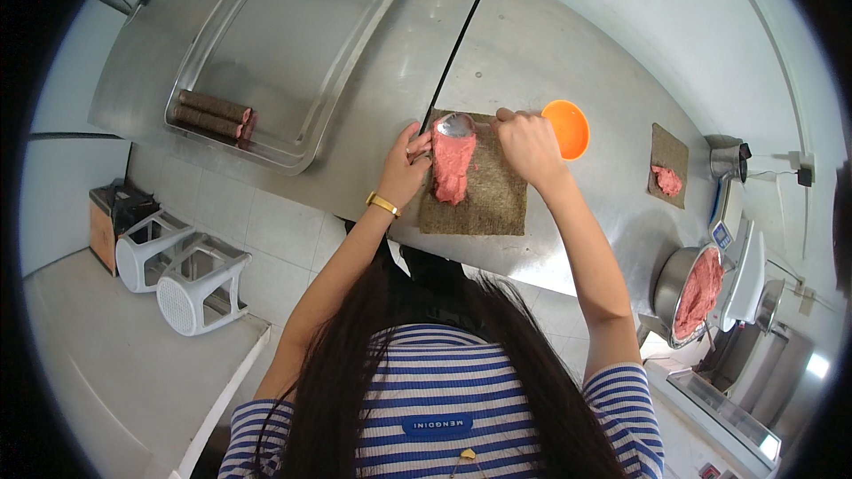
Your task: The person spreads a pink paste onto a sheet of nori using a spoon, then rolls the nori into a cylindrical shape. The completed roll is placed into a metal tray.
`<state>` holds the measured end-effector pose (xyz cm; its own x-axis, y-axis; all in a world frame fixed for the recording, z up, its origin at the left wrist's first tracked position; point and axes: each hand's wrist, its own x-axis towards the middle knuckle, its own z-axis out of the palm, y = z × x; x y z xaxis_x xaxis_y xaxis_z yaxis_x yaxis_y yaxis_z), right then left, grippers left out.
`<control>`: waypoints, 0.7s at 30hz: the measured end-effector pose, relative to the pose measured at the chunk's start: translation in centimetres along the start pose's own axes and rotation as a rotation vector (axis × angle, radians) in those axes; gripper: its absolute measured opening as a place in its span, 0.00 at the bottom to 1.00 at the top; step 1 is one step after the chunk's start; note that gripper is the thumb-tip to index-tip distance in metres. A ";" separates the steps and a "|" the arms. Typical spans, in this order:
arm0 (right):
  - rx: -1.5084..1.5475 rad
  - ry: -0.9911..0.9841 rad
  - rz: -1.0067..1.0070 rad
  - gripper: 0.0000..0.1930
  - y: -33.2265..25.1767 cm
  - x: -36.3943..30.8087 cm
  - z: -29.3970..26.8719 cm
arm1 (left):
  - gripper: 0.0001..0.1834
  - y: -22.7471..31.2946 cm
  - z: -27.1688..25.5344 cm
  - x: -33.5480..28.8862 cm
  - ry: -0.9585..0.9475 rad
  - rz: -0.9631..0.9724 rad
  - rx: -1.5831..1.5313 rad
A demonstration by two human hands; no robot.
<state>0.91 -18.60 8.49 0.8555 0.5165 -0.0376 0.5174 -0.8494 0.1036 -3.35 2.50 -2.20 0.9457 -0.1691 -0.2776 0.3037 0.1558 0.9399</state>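
A square seaweed sheet [497, 204] lies on the steel table before me, with a strip of pink minced meat [453, 168] along its left side. My right hand [528, 144] is closed around the handle of a metal spoon [455, 126], whose bowl presses on the far end of the meat. My left hand [408, 164] rests at the sheet's left edge, fingers apart and touching the meat's side. Just beyond my right hand stands an orange bowl [568, 129]; its contents are hard to make out.
A large steel tray [275, 53] at the left holds two seaweed rolls [211, 115]. To the right lie another seaweed sheet [670, 146] with a meat lump, a scale [724, 217], and a steel bowl [667, 288] of minced meat. White stools [200, 288] stand on the floor.
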 end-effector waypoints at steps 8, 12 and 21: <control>0.144 -0.078 0.137 0.07 1.4 0.9 -1.7 | 0.29 -0.1 0.3 0.4 0.106 0.055 0.044; 0.200 -0.054 0.056 0.06 1.7 -0.1 -2.0 | 0.28 -0.1 0.3 0.6 0.103 0.095 0.111; 0.070 -0.108 0.108 0.11 0.4 -1.5 -2.5 | 0.19 0.8 -1.6 -1.0 -0.055 -0.072 0.345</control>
<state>-0.26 -19.48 11.07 0.9016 0.4103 -0.1372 0.4193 -0.9068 0.0438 -3.87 4.39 -1.44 0.9128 -0.2211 -0.3435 0.3038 -0.1947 0.9326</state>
